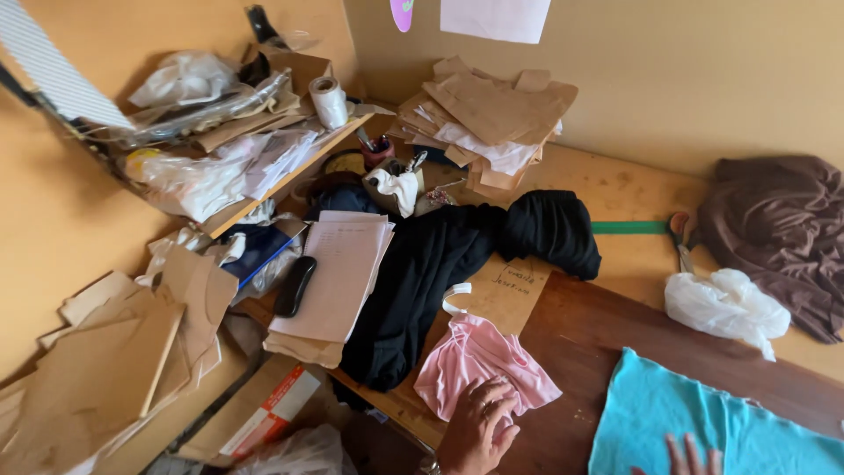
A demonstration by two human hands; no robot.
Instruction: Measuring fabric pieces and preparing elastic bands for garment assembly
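While a cluttered wooden bench (607,334) fills the frame, turquoise cloth (703,422) lies flat lower right, fingertips of the right hand (690,457) resting open on it. Pink fabric (479,361), lower centre, stays crumpled, long axis toward upper left; left hand (479,431) presses it, ungripped.

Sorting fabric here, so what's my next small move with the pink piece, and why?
Probably slide the pink cloth clear. Your left hand already rests on its lower edge; its top touches the black fabric, while your right hand rests on the turquoise cloth.
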